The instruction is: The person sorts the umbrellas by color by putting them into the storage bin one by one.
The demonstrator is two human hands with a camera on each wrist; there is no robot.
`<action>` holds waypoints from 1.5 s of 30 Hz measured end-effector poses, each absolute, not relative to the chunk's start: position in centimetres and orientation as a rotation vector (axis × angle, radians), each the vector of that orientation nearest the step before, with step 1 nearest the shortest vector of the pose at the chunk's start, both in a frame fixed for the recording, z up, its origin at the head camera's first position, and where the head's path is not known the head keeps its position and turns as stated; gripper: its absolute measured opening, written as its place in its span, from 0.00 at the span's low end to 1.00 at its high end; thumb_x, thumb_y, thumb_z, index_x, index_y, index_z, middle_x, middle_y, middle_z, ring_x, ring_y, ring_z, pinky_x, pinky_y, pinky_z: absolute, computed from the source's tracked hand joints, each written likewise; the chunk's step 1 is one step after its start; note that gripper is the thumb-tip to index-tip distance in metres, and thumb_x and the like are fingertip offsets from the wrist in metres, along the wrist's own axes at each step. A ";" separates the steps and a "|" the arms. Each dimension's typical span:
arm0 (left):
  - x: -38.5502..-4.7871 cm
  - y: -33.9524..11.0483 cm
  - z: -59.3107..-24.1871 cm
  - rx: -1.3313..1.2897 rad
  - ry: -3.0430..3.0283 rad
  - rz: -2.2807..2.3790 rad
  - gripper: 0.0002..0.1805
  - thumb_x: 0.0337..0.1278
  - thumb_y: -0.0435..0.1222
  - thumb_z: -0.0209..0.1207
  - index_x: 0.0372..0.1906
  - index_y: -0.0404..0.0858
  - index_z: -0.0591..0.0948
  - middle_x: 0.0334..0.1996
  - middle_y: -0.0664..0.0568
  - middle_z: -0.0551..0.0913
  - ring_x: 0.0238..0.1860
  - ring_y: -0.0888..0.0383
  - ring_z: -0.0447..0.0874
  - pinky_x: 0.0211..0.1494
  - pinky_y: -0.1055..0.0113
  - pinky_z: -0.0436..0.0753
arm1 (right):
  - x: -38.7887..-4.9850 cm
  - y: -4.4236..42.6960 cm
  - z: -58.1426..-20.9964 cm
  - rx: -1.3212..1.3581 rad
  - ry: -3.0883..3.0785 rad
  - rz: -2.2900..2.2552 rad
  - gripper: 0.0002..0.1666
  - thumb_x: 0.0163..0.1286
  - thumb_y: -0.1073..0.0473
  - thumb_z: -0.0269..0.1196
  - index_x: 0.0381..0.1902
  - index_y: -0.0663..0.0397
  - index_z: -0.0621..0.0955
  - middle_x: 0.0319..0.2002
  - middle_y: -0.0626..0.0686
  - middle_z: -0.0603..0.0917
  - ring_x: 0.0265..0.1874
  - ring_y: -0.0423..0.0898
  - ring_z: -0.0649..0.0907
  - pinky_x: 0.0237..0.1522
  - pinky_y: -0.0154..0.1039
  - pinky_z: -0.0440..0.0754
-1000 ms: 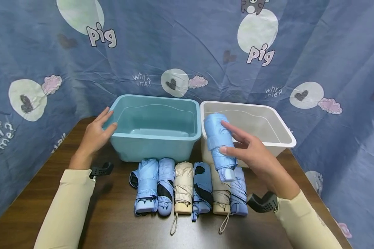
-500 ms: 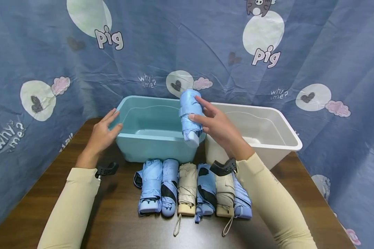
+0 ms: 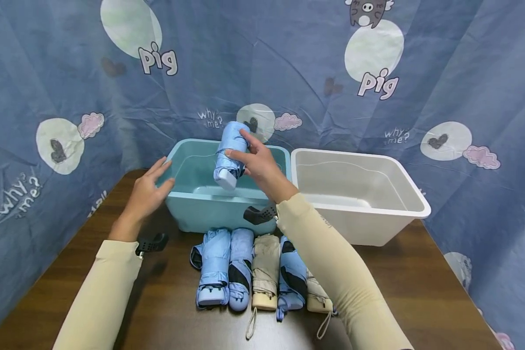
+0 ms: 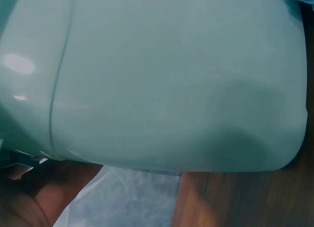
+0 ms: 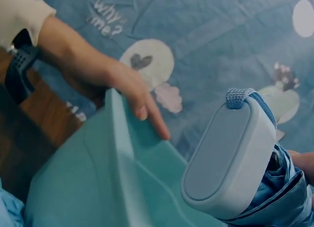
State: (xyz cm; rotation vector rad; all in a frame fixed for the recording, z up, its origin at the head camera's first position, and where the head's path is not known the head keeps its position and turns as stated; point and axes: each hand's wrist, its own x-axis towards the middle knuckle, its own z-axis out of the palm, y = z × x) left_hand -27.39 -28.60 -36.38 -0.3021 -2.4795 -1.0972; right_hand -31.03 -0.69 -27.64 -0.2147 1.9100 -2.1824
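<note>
My right hand (image 3: 264, 170) grips a folded light-blue umbrella (image 3: 231, 150) over the opening of the teal bin (image 3: 214, 214). The umbrella tilts, its flat pale handle end (image 5: 221, 153) toward me. In the right wrist view its wrist strap (image 5: 240, 97) shows on the handle. My left hand (image 3: 146, 194) rests on the bin's left rim with its fingers extended. Only part of that hand (image 4: 44, 197) appears in the left wrist view, beside the bin wall. The teal bin's inside shows no umbrella in the visible part.
A white bin (image 3: 354, 226) stands right of the teal one. In front lies a row of folded umbrellas: light blue (image 3: 214, 272), blue (image 3: 240, 267), beige (image 3: 266, 267), blue-and-black (image 3: 292, 279) and another beige (image 3: 318, 294). My right sleeve covers the row's right end. Patterned cloth (image 3: 267, 58) hangs behind.
My right hand has carried the light-blue umbrella leftward from in front of the white bin to above the teal bin. My left hand has stayed at the teal rim; the view shifted slightly.
</note>
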 end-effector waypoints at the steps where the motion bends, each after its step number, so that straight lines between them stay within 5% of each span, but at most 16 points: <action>1: -27.3 -28.6 -36.4 -0.303 -2.479 -1.098 0.31 0.66 0.41 0.52 0.71 0.33 0.65 0.73 0.42 0.58 0.72 0.39 0.54 0.66 0.39 0.59 | -31.3 -1.2 -27.9 -0.207 1.902 -2.187 0.44 0.60 0.61 0.70 0.70 0.27 0.67 0.73 0.51 0.60 0.62 0.46 0.72 0.57 0.48 0.74; 20: -26.6 -27.4 -37.4 -0.289 -2.425 -1.059 0.28 0.62 0.34 0.53 0.67 0.32 0.70 0.71 0.40 0.63 0.70 0.38 0.59 0.65 0.39 0.61 | -32.8 -7.8 -31.9 0.046 2.212 -1.930 0.41 0.55 0.60 0.73 0.66 0.28 0.73 0.67 0.52 0.69 0.50 0.48 0.78 0.47 0.45 0.79; 36: -26.5 -28.3 -36.5 -0.310 -2.417 -1.038 0.28 0.63 0.33 0.53 0.68 0.32 0.68 0.71 0.42 0.62 0.70 0.39 0.59 0.64 0.39 0.63 | -33.2 -8.4 -31.8 0.012 2.435 -1.495 0.42 0.55 0.61 0.73 0.68 0.34 0.72 0.70 0.53 0.65 0.63 0.51 0.70 0.59 0.46 0.73; 45: -27.2 -28.4 -36.4 -0.292 -2.411 -1.023 0.28 0.63 0.34 0.53 0.68 0.32 0.69 0.71 0.42 0.63 0.70 0.39 0.59 0.65 0.40 0.63 | -33.1 -8.2 -31.4 -0.005 2.224 -1.649 0.40 0.63 0.55 0.68 0.71 0.36 0.67 0.64 0.56 0.73 0.58 0.59 0.76 0.52 0.52 0.78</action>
